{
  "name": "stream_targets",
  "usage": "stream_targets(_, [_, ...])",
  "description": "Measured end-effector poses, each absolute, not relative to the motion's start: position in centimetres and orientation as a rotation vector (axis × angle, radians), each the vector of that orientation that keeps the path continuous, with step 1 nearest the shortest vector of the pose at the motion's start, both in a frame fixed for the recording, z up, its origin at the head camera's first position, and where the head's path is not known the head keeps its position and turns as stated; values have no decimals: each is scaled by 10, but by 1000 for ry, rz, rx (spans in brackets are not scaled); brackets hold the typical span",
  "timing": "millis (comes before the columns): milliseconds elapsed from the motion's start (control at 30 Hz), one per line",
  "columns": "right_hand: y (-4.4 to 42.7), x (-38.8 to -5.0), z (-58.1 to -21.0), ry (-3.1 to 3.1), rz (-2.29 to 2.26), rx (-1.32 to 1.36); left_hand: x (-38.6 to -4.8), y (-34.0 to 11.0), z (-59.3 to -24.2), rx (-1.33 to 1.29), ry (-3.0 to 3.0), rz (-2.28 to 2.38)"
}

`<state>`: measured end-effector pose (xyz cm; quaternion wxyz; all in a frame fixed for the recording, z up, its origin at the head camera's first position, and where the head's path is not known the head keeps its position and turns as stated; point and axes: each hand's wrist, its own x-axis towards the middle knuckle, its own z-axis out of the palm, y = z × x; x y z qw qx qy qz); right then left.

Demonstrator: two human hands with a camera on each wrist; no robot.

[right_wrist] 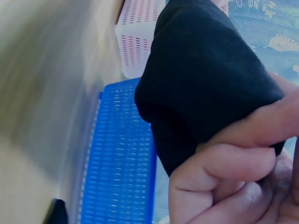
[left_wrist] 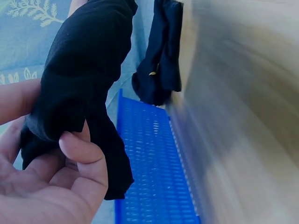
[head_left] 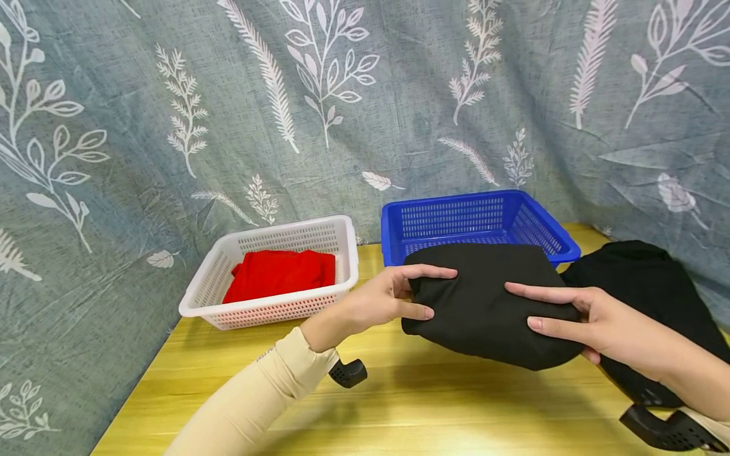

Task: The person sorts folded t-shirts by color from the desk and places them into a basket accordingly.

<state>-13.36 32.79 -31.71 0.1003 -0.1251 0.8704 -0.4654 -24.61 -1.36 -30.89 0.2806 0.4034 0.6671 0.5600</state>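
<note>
Black bundle [head_left: 485, 297]: folded dark fabric, held up off the bench [head_left: 365, 405] between both hands; seen from my head camera, its lower edge sags toward 5 o'clock.
Left hand [head_left: 382, 303]: gripping the bundle at its 9 o'clock end, with thumb and forefinger on the side facing me; the left wrist view shows fingers curled round the layered end.
Right hand [head_left: 601, 323]: gripping the opposite end, at about 4 o'clock, with two fingertips on the facing side and the rest tucked round the edge.
Blue basket [head_left: 456, 218]: at 12 o'clock from the bundle, which hides part of its near side from me.
White basket [head_left: 268, 313]: toward 10 o'clock, with red cloth [head_left: 279, 275] inside.
Second black cloth [head_left: 644, 291]: lying at 3 o'clock, beyond the bundle's right end.
Fold: I would pinch all the layers at both ends, since a loose one could slip out and undo the shape.
Sag: I judge that lifting the 5 o'clock corner slightly and matching both hands' height would level it.
Tension: light and even; pulling the ends apart could stretch the fold flat.
</note>
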Motion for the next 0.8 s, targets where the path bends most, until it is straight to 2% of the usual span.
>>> stream_targets(400, [331,-163,-290,2601,-1333,-363,-266,-12,-291,1045,1856,1525])
stream_targets(800, [338,-207,-278,2645,-1332,-426,-299,-4,-284,1015,1953,1564])
